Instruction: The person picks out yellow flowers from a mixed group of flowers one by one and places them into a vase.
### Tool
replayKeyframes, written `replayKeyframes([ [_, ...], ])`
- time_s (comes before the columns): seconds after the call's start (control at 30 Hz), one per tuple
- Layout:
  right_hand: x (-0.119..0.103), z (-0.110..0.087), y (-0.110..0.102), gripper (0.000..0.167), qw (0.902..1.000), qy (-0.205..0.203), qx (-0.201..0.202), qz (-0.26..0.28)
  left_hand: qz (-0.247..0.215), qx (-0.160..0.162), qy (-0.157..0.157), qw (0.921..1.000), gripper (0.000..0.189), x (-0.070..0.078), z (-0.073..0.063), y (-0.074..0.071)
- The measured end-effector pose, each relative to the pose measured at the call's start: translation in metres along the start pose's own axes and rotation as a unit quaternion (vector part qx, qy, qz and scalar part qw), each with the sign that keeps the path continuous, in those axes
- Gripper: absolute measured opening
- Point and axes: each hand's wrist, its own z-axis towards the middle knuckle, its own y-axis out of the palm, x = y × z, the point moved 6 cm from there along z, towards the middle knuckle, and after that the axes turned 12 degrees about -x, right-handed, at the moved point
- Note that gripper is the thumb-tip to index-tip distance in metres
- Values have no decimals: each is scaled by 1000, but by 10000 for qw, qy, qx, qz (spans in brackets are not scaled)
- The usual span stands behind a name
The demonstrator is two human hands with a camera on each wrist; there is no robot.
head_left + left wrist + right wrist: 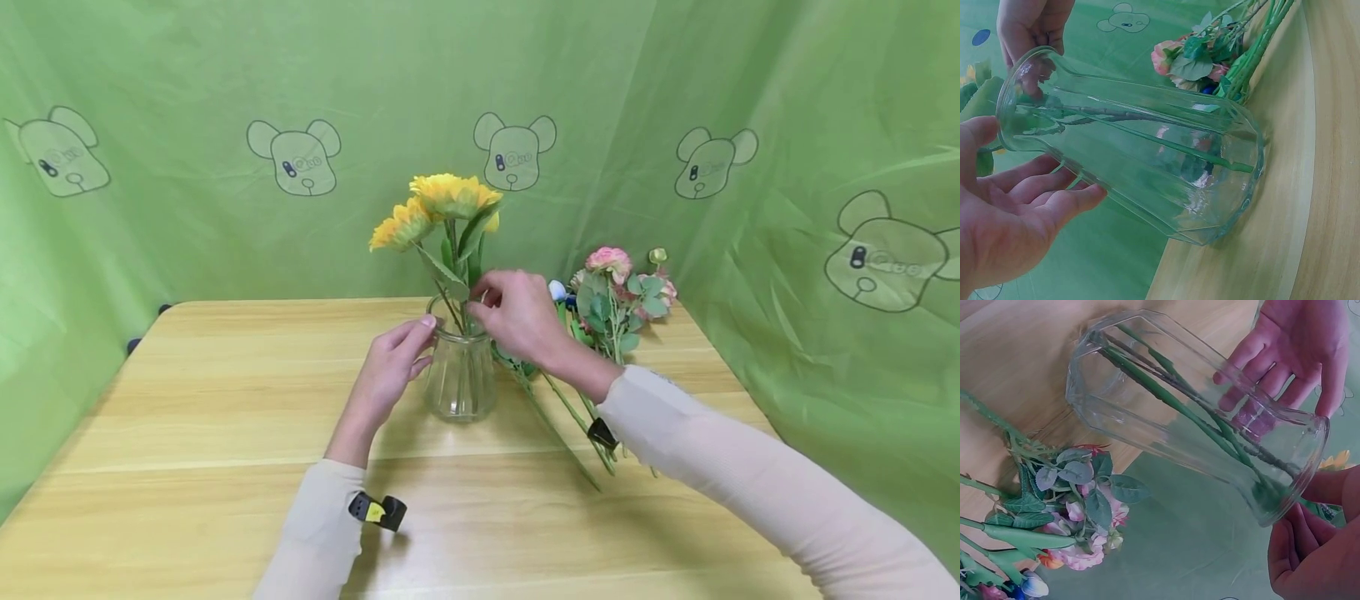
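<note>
A clear glass vase (461, 379) stands upright on the table. Yellow sunflowers (452, 197) rise above its mouth, with stems (1166, 394) running down inside the glass. My left hand (393, 358) steadies the vase, thumb at the rim and fingers along the side. In the left wrist view those fingers (1054, 200) lie against the glass. At the mouth, my right hand (517, 312) pinches a flower stem; its fingertips meet beside the rim in the right wrist view. A smaller yellow bloom (492, 222) shows partly behind the sunflowers. Leaves and fingers hide where the stem is held.
Right of the vase lies a bunch of pink flowers (609, 262) with leaves, its long green stems (573, 417) pointing toward the front. A white and blue bloom (557, 290) lies among them. Green cloth (375, 83) hangs behind and beside the wooden table (247, 400).
</note>
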Motion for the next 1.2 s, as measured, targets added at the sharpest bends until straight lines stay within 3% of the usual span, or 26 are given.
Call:
replayKeyframes([
  [0.43, 11, -1, -13, 16, 9999, 31, 162, -17, -31, -10, 40, 10000, 54, 1, 0, 0],
  [0.8, 58, 3, -23, 18, 9981, 567, 253, -8, -4, -11, 4, 10000, 53, 1, 1, 1],
  [0.97, 86, 2, -21, 23, 9957, 924, 54, -107, -47, -27, 26, 10000, 54, 1, 1, 1],
  [1.2, 123, -3, -9, 28, 9864, 1438, -577, -549, -30, -7, 1, 10000, 53, 1, 0, 1],
])
